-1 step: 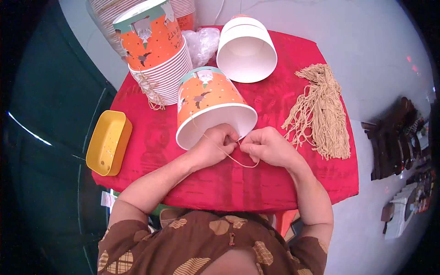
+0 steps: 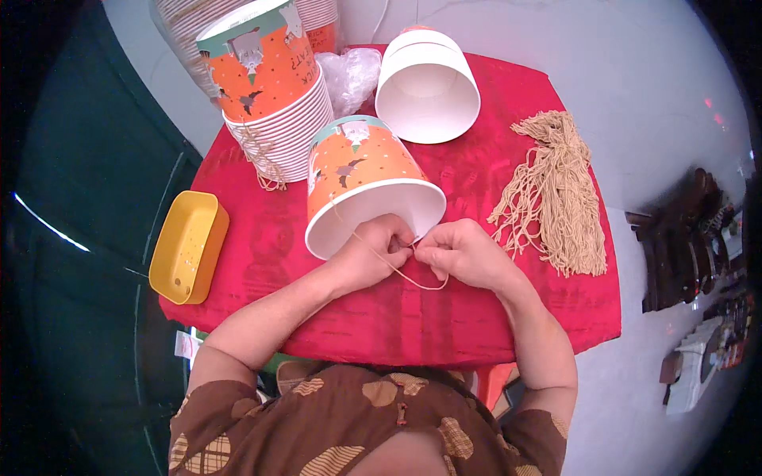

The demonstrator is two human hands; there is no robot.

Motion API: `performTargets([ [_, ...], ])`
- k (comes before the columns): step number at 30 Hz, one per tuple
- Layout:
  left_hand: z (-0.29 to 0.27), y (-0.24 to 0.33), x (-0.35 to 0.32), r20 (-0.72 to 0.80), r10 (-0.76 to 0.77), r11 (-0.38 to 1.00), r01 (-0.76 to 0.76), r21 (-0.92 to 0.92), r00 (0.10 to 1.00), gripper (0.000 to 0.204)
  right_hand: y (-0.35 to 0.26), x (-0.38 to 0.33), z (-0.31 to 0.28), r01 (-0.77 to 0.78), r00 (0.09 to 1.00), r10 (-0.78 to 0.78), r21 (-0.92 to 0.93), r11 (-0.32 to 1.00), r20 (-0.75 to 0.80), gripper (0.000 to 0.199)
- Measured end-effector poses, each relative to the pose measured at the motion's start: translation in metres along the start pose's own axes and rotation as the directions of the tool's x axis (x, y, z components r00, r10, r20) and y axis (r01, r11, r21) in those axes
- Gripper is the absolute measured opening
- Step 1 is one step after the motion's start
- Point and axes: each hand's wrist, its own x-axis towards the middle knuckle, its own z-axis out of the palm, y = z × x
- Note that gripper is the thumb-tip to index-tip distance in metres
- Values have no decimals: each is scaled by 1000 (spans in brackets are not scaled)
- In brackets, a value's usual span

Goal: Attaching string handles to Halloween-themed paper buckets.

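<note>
An orange printed paper bucket (image 2: pixel 361 163) lies tilted, its white mouth facing me. A tan cord (image 2: pixel 413 282) comes from the left of its rim, crosses the back of my left hand and loops down toward my right hand. My left hand (image 2: pixel 371 252) is closed at the bucket's near rim, its fingertips pinching the cord. Right beside it, my right hand (image 2: pixel 463 252) pinches the cord between thumb and finger. The fingertips of both hands nearly meet, and the cord's end between them is mostly hidden.
A red cloth (image 2: pixel 262 293) covers the table. A bundle of tan cords (image 2: pixel 559 198) lies at right, a yellow tray (image 2: pixel 208 250) at left. Nested white buckets (image 2: pixel 429 99) lie behind; a tall bucket stack (image 2: pixel 278 127) with cords hanging on it and clear plastic wrap (image 2: pixel 349 79) stand back left.
</note>
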Motion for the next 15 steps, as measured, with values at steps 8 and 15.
performTargets([
  [8, 2, -4, -1, -65, 81, 993, -75, 96, 995, 10, -6, -4, 21, 319, 947, -317, 61, 946, -42, 17],
  [15, 0, -1, 1, -39, -49, 997, 47, -56, 998, 2, 9, 4, 17, 262, 796, -492, -531, 806, -353, 7],
])
